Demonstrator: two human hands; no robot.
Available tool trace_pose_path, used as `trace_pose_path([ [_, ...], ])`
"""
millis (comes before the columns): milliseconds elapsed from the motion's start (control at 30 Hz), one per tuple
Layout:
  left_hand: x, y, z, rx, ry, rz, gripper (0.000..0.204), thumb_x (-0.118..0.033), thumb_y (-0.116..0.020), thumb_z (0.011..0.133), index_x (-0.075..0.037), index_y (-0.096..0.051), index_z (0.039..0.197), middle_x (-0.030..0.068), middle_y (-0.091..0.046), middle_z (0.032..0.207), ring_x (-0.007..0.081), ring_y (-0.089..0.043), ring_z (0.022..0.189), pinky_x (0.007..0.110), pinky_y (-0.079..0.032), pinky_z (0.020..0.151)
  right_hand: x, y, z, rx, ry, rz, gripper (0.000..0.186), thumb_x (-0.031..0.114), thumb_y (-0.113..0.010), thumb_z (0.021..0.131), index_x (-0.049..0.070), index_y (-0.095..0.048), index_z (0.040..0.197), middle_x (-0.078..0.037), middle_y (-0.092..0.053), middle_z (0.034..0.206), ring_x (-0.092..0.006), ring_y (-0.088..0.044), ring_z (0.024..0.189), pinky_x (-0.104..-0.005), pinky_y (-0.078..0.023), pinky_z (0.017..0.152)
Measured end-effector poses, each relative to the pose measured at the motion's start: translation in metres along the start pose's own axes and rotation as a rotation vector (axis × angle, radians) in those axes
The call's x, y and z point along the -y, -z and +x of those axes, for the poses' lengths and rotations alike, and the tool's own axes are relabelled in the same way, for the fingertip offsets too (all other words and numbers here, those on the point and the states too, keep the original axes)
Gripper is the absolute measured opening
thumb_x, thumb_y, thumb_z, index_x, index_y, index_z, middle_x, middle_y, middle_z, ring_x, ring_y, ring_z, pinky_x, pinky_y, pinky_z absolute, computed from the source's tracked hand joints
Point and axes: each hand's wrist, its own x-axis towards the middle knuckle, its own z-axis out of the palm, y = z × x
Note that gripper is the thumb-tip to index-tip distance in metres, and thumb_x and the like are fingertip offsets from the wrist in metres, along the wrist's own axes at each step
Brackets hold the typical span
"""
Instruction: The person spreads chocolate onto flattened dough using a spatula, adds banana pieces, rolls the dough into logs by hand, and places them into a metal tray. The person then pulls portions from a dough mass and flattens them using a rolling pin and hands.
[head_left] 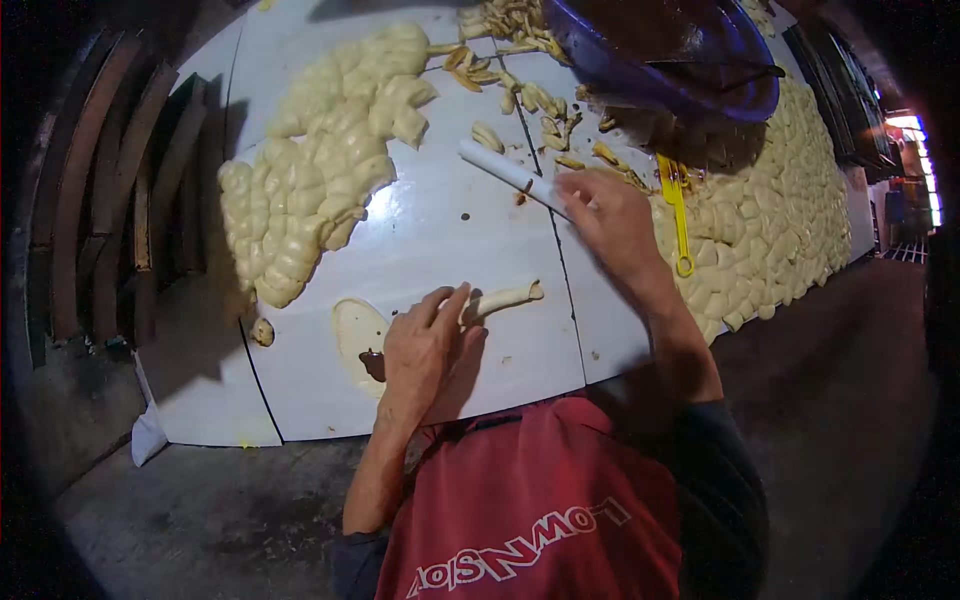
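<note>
My left hand (pixel 422 345) lies over the table with its fingers stretched out, resting at the left end of a thin rolled-up piece of dough (pixel 508 298). Beside it, partly under the hand, is a flat oval of dough (pixel 355 325) bearing a dark brown blob of filling (pixel 373 365). Farther out to the right, my right hand (pixel 620 225) is closed round the near end of a white rolling pin (pixel 505 170). The pin slants away to the left, with a brown smear beside it.
Dough pieces are massed at left (pixel 310 190) and right (pixel 770 205) on the white table (pixel 440 240). A blue-purple basin (pixel 570 50) of brown filling stands at the back, a stick across it. Nearby lie a yellow utensil (pixel 682 225) and formed dough strips (pixel 548 105).
</note>
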Motion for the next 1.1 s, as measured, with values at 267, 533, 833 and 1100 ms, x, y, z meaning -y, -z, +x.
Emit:
trace_pose_path([
  [267,0.003,0.03,-0.037,-0.024,0.151,-0.003,0.039,-0.012,-0.079,0.088,-0.007,-0.071,0.125,0.0151,-0.069,0.123,0.0318,-0.07,0.106,0.041,-0.057,0.088,-0.1,-0.005,0.079,0.018,0.086,-0.404,0.025,0.026,-0.067,0.095,0.011,-0.073,0.113,-0.012,-0.07,0.108,-0.0364,-0.068,0.1,-0.0458,-0.055,0.082],
  [533,0.024,0.047,-0.081,-0.17,0.325,-0.022,0.031,-0.009,-0.076,0.091,-0.003,-0.073,0.121,0.0158,-0.071,0.12,0.0317,-0.07,0.105,0.041,-0.057,0.087,-0.077,0.03,0.068,0.238,-0.109,-0.544,0.027,0.022,-0.058,0.091,0.007,-0.075,0.106,-0.02,-0.071,0.098,-0.0405,-0.07,0.096,-0.0524,-0.055,0.085],
  [833,0.031,0.045,-0.077,-0.208,0.303,-0.02,0.029,-0.009,-0.078,0.09,-0.005,-0.074,0.119,0.0134,-0.072,0.117,0.0306,-0.07,0.101,0.041,-0.056,0.085,-0.068,-0.017,0.108,0.006,-0.03,-0.367,0.031,0.03,-0.065,0.092,0.008,-0.077,0.111,-0.016,-0.072,0.101,-0.0384,-0.069,0.096,-0.0486,-0.054,0.084],
  [1100,0.041,0.05,-0.101,-0.238,0.389,-0.098,0.028,-0.007,-0.078,0.09,-0.004,-0.075,0.117,0.0145,-0.071,0.117,0.0305,-0.07,0.103,0.041,-0.055,0.087,-0.086,-0.009,0.116,0.127,0.005,-0.417,0.026,0.025,-0.063,0.093,0.007,-0.074,0.109,-0.014,-0.068,0.101,-0.0377,-0.068,0.097,-0.0474,-0.054,0.085],
])
